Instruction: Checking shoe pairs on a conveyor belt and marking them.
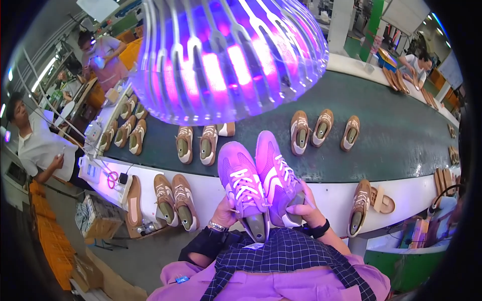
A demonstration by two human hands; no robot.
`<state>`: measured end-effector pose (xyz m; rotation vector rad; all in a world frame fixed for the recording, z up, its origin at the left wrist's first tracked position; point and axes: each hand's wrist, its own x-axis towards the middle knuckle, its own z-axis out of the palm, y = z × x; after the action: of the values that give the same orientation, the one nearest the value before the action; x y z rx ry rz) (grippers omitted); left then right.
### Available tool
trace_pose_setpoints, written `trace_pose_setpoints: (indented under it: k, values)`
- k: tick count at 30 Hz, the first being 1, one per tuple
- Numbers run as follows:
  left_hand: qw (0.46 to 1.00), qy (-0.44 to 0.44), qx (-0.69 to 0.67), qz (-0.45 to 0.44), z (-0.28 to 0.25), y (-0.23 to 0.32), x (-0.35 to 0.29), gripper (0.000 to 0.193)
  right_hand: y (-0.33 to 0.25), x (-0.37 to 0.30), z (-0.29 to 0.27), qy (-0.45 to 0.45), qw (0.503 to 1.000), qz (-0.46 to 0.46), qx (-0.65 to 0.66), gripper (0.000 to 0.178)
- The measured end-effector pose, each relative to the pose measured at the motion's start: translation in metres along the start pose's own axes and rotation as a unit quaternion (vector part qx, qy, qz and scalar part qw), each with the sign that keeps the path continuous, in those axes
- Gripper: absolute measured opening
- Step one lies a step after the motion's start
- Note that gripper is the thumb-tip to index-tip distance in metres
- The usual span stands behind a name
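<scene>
My left hand [224, 212] is closed around the heel side of a laced sneaker [241, 173], its toe pointing away from me. In my right hand [310, 209] is a second sneaker [274, 173], gripped near the heel and turned so its side stripe shows. The two sneakers touch along their length and look pink-purple under the light. Just beyond their toes hangs a ribbed, clear-covered lamp [231, 65], glowing violet. Parts of my fingers are hidden behind the shoes.
A dark green conveyor belt [251, 158] carries several brown sneakers [299, 133]. More sneakers [173, 200] stand on the white ledge [331, 198] at left, one [359, 208] at right beside sandal-like soles [382, 200]. Other people work at left [45, 140] and far right [415, 67].
</scene>
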<state>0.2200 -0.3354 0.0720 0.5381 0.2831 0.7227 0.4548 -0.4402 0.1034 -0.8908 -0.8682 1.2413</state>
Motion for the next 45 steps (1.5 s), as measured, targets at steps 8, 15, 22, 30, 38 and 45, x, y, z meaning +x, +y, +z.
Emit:
trace_pose_setpoints:
  k: [8, 15, 22, 30, 38, 45]
  values:
    - [0.998, -0.052, -0.024, 0.008, -0.027, -0.004, 0.010, 0.077, -0.033, 0.009, 0.001, -0.019, 0.995, -0.091, -0.039, 0.071]
    - [0.997, 0.055, -0.031, -0.047, -0.043, -0.015, 0.007, 0.077, 0.015, 0.015, 0.011, -0.007, 0.987, 0.053, 0.153, 0.064]
    - [0.997, 0.043, -0.057, -0.037, -0.049, -0.010, 0.009, 0.072, 0.001, 0.020, -0.005, -0.133, 0.968, 0.151, 0.148, 0.076]
    - [0.999, 0.007, -0.019, -0.031, -0.031, -0.002, 0.011, 0.076, 0.004, 0.006, -0.015, -0.187, 0.944, 0.184, 0.201, 0.079]
    - [0.996, 0.020, -0.084, 0.002, -0.003, 0.004, 0.032, 0.066, -0.008, 0.007, -0.020, -0.094, 0.957, 0.123, 0.244, 0.075]
    - [0.982, 0.104, -0.093, 0.129, -0.016, -0.004, 0.037, 0.059, -0.001, 0.013, -0.027, 0.111, 0.945, 0.000, 0.308, 0.051]
